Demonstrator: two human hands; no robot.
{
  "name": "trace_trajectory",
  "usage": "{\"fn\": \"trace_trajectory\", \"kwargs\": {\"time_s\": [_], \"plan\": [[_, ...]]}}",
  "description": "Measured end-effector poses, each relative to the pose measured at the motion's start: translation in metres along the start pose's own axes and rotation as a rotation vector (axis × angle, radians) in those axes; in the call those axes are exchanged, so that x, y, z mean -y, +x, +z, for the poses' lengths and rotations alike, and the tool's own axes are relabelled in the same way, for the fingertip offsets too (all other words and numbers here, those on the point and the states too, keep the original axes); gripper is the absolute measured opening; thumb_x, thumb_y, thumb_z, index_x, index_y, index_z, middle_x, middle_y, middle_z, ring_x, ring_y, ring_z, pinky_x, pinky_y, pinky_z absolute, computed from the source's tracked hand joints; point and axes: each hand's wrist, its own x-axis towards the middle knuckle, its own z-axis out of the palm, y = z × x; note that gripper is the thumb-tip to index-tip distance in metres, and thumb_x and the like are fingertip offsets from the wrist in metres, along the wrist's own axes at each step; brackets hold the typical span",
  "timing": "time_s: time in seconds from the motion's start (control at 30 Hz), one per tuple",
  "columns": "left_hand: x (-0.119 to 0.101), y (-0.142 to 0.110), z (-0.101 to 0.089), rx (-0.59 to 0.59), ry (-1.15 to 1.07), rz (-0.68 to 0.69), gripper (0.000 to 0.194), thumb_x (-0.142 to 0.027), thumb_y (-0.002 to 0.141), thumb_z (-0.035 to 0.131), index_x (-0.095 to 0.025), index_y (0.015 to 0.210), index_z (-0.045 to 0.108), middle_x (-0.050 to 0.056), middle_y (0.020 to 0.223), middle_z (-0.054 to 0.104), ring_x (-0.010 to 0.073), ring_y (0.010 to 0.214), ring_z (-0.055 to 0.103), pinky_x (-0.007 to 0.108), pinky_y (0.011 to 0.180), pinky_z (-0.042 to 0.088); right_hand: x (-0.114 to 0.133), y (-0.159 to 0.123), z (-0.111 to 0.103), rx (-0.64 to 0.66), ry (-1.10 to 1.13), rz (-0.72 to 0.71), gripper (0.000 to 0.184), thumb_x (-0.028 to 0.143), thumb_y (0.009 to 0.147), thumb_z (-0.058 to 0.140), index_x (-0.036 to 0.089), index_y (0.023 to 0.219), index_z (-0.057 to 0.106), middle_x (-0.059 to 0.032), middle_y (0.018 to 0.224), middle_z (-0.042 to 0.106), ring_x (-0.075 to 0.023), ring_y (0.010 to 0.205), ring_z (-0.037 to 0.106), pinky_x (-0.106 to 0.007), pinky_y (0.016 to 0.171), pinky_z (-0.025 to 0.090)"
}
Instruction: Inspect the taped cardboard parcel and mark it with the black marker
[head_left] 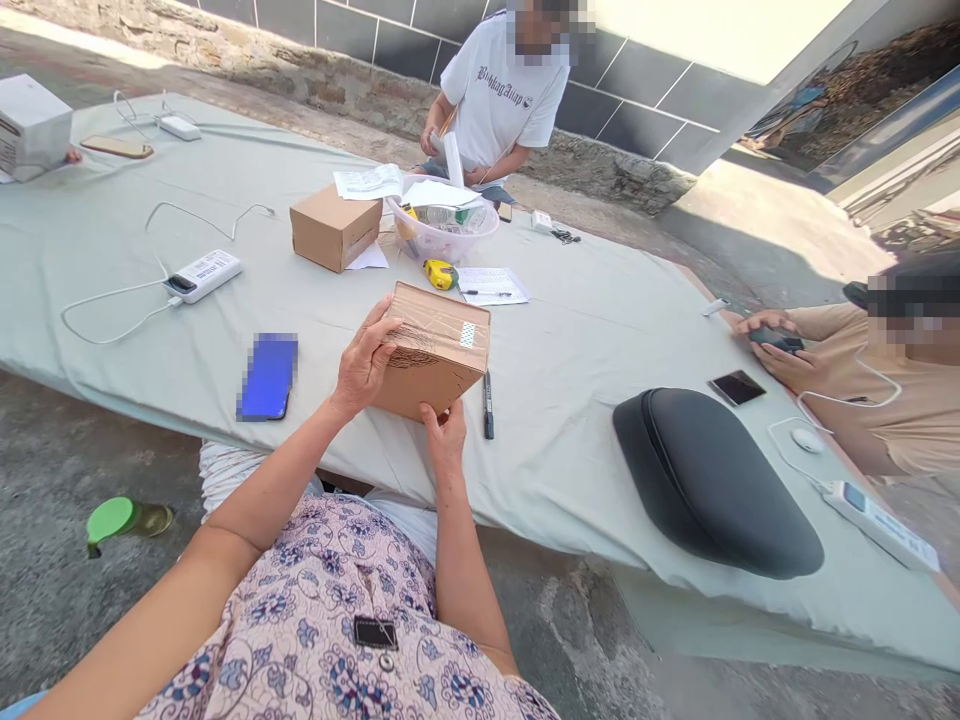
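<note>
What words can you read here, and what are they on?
"Bukhag Aliap", or close to it: script on the white T-shirt.
Too small or blurred to read: box sticker held by left hand and right hand, power bank, papers, white box.

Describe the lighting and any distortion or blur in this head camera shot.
Head view: hard daylight, the upper right sky blown out; the cardboard box, held in the left hand and right hand, is sharp; wide-angle bending curves the table edges; the blue phone is pixelated.
</note>
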Motion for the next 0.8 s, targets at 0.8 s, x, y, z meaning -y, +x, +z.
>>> {"fn": "trace_trajectory", "kwargs": {"time_s": [0.8], "plan": [[-0.004,-0.004,0.003,0.074,0.041,-0.022,0.053,-0.053,0.091,0.066,-0.024,0.128,0.042,0.025,0.16,0.039,0.0286,0.152,0.04,0.045,0.116,0.044,0.003,0.0,-0.003,0.021,0.008,0.005,0.068,0.064,0.082,0.061,0.017,0.131,0.057,-0.0149,0.126,0.067,-0.0264,0.11,0.064,-0.037,0.085,0.053]]}}
